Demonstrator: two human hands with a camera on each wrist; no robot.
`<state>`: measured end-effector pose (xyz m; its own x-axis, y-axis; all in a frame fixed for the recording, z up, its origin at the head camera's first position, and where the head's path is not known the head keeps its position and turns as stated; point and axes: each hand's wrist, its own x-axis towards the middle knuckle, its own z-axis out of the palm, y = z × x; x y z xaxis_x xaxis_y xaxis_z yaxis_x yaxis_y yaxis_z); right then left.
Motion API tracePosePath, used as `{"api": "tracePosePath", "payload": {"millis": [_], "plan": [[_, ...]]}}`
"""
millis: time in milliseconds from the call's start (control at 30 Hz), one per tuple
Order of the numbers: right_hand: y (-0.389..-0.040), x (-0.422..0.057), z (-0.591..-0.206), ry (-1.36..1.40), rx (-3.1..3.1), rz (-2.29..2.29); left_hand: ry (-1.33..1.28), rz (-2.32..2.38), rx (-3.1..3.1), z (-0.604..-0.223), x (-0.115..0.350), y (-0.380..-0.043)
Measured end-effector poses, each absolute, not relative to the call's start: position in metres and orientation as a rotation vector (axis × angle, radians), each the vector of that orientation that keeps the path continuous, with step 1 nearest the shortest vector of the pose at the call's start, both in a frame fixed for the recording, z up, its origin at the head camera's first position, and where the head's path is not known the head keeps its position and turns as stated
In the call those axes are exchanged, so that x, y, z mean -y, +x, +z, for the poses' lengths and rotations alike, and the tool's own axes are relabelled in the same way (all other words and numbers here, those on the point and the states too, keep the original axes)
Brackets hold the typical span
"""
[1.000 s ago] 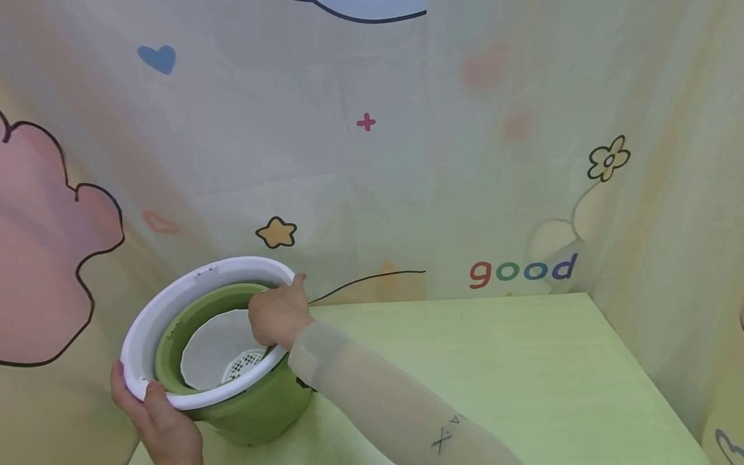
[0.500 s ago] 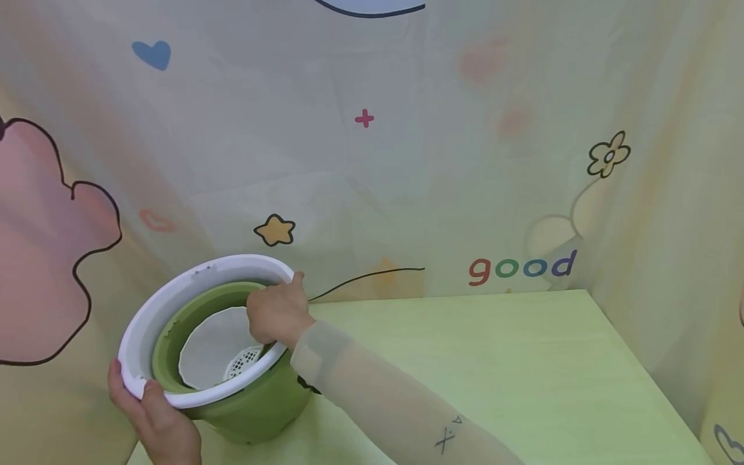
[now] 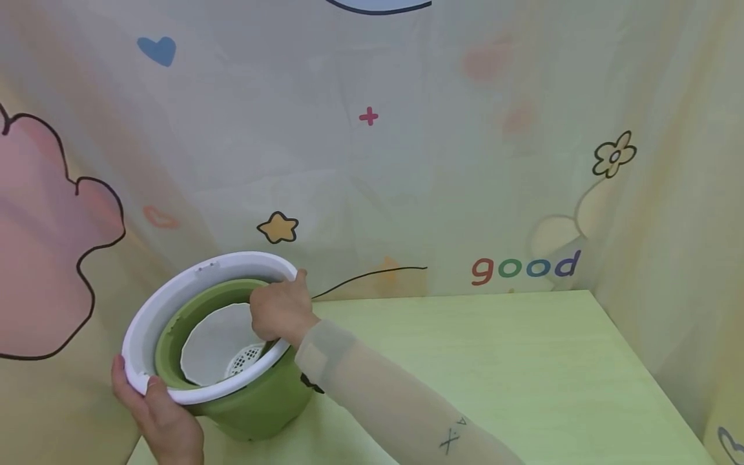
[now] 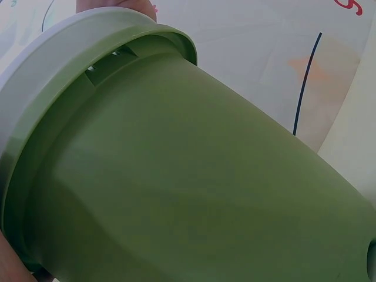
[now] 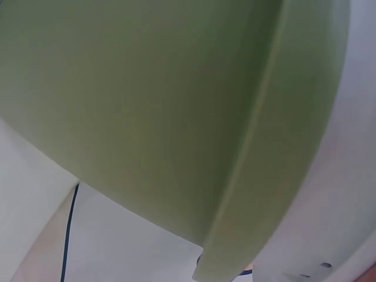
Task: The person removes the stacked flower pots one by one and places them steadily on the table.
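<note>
A green bucket (image 3: 261, 403) with a wide white rim (image 3: 136, 329) stands tilted at the left of the head view. Inside it sit a green inner ring (image 3: 171, 342) and a white basket (image 3: 215, 342) with a perforated bottom. My left hand (image 3: 165, 416) grips the rim at the front left, thumb on top. Across the bucket, my right hand (image 3: 283, 310) holds the right side of the rim, its fingers curled inward over the edge. Both wrist views are largely filled by the bucket's outer wall (image 4: 176, 164), and its underside lip (image 5: 276, 153) shows in the right one.
The bucket is on a pale green table (image 3: 494, 374), whose surface stretches to the right. A printed curtain (image 3: 395, 181) hangs right behind the table and along its sides. A small dark part (image 3: 310, 383) sticks out low on the bucket's right side.
</note>
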<state>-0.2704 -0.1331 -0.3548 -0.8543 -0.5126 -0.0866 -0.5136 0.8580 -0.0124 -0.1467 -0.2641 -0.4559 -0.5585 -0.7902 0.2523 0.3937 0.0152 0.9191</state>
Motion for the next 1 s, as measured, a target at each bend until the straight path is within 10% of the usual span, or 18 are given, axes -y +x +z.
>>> {"api": "tracePosePath", "payload": {"millis": [1000], "plan": [[-0.2726,0.1348,-0.3565,-0.762,-2.986,-0.137,0.497,-1.632,1.476,-0.4564,0.2654,-0.1458]]}}
